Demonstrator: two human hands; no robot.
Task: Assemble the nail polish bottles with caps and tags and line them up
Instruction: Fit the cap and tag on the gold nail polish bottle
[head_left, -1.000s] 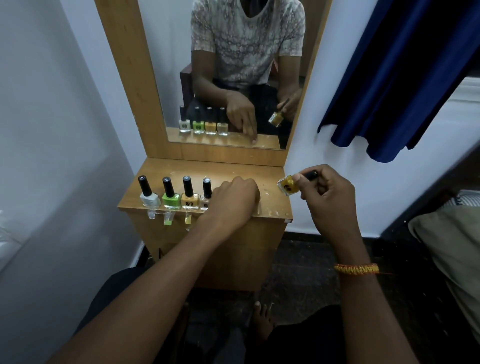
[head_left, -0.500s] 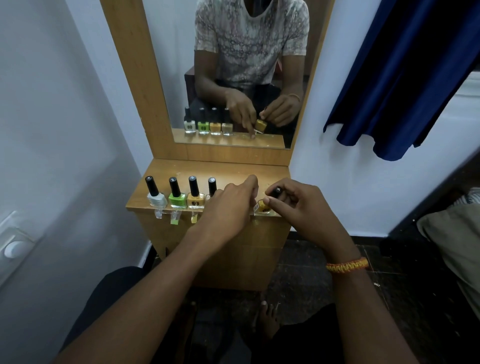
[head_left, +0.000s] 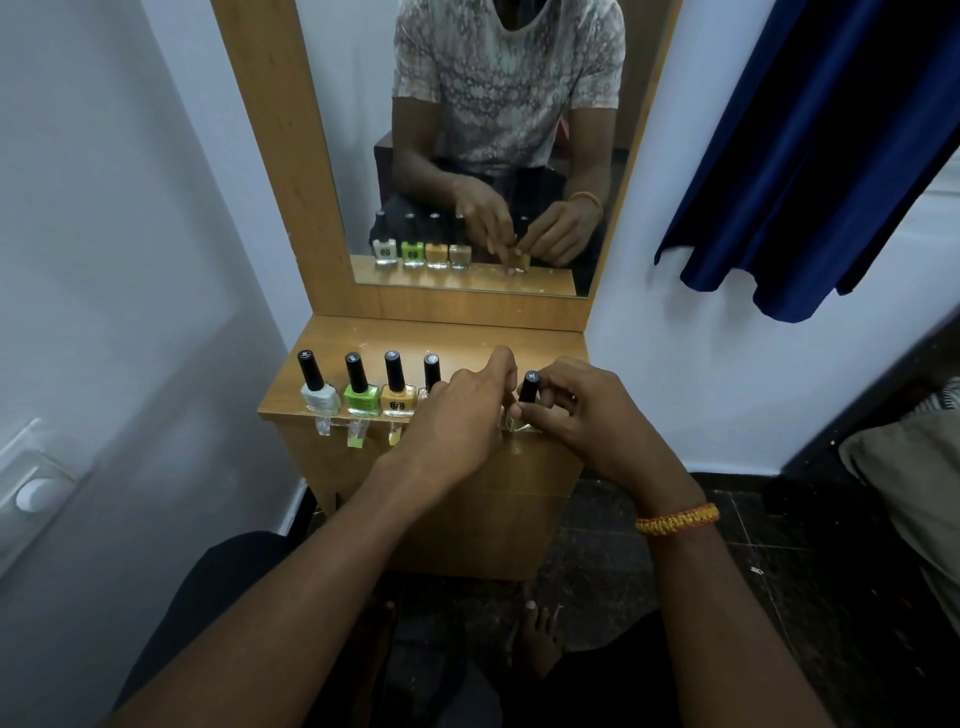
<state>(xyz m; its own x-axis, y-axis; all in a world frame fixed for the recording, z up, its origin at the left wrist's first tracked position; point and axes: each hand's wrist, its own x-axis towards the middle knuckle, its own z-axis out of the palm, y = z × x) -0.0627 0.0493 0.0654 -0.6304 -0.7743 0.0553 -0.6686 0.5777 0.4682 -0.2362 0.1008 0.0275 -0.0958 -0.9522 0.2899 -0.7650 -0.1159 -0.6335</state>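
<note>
A row of capped bottles stands along the front of the wooden shelf: a white bottle, a green bottle, a yellow bottle and a fourth bottle, its body hidden behind my left hand. Clear tags hang over the shelf edge below them. My right hand grips a fifth bottle by its black cap, upright at the right end of the row. My left hand presses a fingertip on the shelf beside that bottle, where a clear tag lies.
A mirror in a wooden frame rises behind the shelf and reflects the bottles and hands. A white wall with a switch plate is at left. A blue curtain hangs at right. A dark tiled floor lies below.
My right hand brought the yellow bottle down from the air at right and stood it upright on the shelf at the row's end. My left hand stretched a finger forward beside it.
</note>
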